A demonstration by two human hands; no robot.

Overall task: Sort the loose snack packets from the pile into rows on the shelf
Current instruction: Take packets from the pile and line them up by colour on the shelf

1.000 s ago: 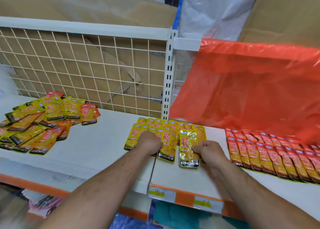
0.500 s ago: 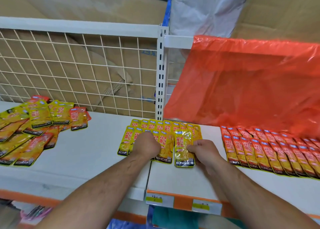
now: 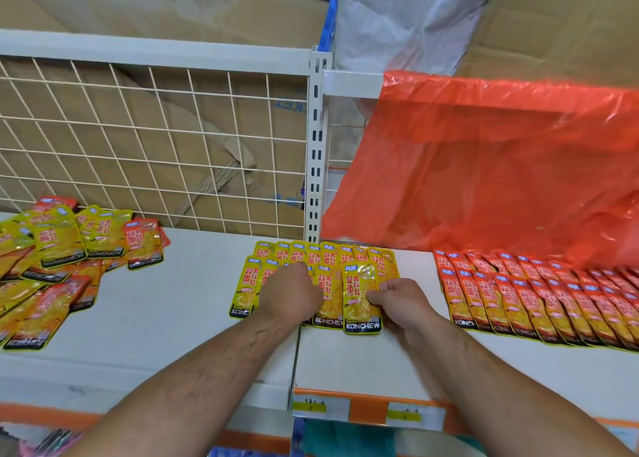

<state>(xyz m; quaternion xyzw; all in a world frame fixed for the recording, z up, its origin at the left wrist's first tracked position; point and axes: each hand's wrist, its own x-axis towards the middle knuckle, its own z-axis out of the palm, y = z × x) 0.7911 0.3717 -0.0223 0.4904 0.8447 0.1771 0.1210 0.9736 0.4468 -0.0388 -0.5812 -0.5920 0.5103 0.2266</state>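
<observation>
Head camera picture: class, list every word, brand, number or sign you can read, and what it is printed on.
"KONCHEW": bottom band of the front yellow packet, and packets in the loose pile.
"双面": large red characters on the same packets.
Shelf-edge labels: too small to read.
Blue print on the cardboard: partly hidden, unreadable.

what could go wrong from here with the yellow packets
1. The right hand pinches a yellow packet whose bottom edge sits lower than its neighbours; released there, the row likely ends uneven.
2. The left hand rests on the overlapped yellow rows; dragging it away could shift them.
3. The loose pile mixes red and yellow, so a wrong colour might be picked up next.
</observation>
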